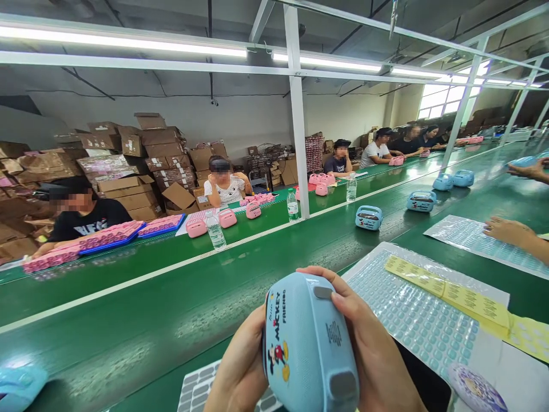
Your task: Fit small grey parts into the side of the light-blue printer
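Factory floor: long green bench [128,320] with a conveyor strip down the middle, stacked cardboard boxes [141,154] at the back wall, people seated along the far side.

Blue speaker [306,343] sits low centre, held up off the bench between both hands. Left hand [242,366] cups its left side, right hand [373,349] wraps the right side, fingers [343,300] curled over the top edge.

Right of it: sheet of small blue pads [412,320], yellow label strip [454,294] lying across it. More blue speakers [369,217] on the belt beyond, plus water bottles [214,229] and pink speakers [227,217].

Co-worker's hand [510,232] rests on another pad sheet [467,237].

Both wrists cut off at the bottom edge; blue object at bottom left [19,386] is cropped and can't be identified.
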Available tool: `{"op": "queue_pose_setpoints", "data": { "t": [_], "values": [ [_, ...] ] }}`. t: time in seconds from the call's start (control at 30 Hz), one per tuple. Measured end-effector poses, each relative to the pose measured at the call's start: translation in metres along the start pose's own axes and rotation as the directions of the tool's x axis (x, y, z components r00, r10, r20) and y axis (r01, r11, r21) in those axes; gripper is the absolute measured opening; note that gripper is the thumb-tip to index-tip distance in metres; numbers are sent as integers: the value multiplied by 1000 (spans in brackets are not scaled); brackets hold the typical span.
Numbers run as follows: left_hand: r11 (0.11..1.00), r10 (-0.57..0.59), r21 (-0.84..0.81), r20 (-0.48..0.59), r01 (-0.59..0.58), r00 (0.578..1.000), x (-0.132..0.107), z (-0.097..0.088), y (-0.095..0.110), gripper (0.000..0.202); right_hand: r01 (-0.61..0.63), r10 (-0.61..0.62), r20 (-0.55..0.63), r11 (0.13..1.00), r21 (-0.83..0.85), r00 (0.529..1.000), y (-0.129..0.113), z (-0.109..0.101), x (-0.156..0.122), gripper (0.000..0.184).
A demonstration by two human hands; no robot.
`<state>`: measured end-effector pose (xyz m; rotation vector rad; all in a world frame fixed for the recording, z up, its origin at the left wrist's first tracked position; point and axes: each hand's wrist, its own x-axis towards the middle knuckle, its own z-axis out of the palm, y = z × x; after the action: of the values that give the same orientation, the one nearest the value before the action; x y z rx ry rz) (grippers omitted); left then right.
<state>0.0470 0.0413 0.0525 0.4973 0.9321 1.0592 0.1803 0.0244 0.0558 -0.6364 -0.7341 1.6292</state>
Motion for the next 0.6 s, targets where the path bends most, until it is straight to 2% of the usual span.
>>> {"op": "queue_pose_setpoints", "data": {
  "t": [0.07, 0.2, 0.33, 0.5, 0.6],
  "values": [
    [997, -36, -66, 22, 38, 999, 2, -2, -1, 29, 20, -22, -27, 998, -65, 999, 2, -3, 4, 40],
    [988, 0, -154, -6, -1, 1000, 5, -9, -3, 28, 66, -67, -6, 991, -114, 998, 7, -10, 10, 47],
    [984, 51, -167, -26, -54, 998, 6, -9, -5, 32, 83, -80, 24, 983, -167, 997, 11, -13, 11, 47],
    [981, 43, -188, -1, -42, 999, 11, -8, -5, 36, 234, -236, 2, 960, -155, 972, 14, -15, 16, 38],
    [980, 34, -197, 14, -31, 999, 17, -13, -7, 36, 191, -183, 65, 973, -130, 981, 13, -17, 17, 40]
  ]
}}
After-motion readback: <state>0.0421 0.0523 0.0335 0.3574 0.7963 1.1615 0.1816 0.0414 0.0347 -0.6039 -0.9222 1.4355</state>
